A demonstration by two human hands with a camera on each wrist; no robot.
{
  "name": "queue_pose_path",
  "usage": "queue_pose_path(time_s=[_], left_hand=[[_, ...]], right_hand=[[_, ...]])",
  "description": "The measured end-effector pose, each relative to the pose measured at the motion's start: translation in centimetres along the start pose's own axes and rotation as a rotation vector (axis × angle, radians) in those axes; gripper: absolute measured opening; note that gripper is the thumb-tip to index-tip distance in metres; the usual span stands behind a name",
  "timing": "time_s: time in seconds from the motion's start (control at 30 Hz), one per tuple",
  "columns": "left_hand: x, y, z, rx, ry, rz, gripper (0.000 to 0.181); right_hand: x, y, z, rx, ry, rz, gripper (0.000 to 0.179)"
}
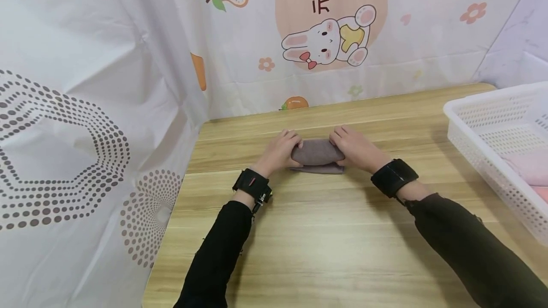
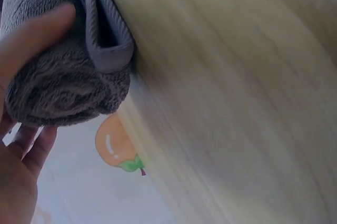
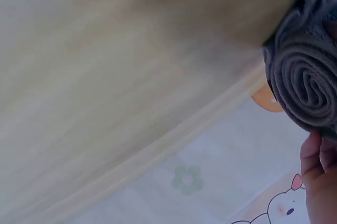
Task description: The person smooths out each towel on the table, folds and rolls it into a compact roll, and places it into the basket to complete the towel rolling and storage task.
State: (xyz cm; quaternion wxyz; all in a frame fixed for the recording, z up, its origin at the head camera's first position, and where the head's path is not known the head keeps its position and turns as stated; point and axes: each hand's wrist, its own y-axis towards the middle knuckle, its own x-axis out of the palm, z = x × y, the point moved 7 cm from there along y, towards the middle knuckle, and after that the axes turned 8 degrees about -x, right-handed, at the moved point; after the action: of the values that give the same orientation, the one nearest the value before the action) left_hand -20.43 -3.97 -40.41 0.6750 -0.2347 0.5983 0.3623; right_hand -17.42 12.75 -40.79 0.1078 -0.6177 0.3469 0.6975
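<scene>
A grey-brown towel [image 1: 318,151] lies rolled up on the wooden table, with a short flat flap of it showing on the near side. My left hand [image 1: 280,152] grips the roll's left end, thumb on the near side and fingers over the far side. At the other end my right hand [image 1: 354,148] holds it the same way. The left wrist view shows the towel [image 2: 63,76] with its hemmed edge folded beside the roll. A tight spiral shows at the towel's end [image 3: 308,84] in the right wrist view, where the hand is partly out of frame.
On the right of the table [image 1: 308,241] stands a white perforated basket [image 1: 475,139] holding pink cloth [image 1: 528,165]. Behind the table hangs a white curtain [image 1: 244,46] printed with a rabbit and fruit. Another patterned curtain [image 1: 85,108] hangs along the left side.
</scene>
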Motion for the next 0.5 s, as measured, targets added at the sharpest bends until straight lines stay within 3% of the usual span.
queue_pose_path(time_s=[0.2,0.33,0.43,0.5], left_hand=[[0.1,-0.4,0.2,0.036,-0.061,-0.011,0.048],[0.5,-0.5,0.4,0.026,-0.126,-0.032,0.052],[1.0,-0.3,0.5,-0.012,-0.144,-0.064,0.066],[1.4,-0.2,0.7,-0.021,-0.102,-0.081,0.081]], right_hand=[[0.6,-0.9,-1.3,-0.073,-0.082,0.013,0.060],[0.7,-1.3,-1.7,-0.087,-0.035,0.035,0.056],[0.7,-1.4,-1.6,-0.068,0.036,0.039,0.056],[0.7,-1.4,-1.5,-0.045,0.077,0.026,0.057]])
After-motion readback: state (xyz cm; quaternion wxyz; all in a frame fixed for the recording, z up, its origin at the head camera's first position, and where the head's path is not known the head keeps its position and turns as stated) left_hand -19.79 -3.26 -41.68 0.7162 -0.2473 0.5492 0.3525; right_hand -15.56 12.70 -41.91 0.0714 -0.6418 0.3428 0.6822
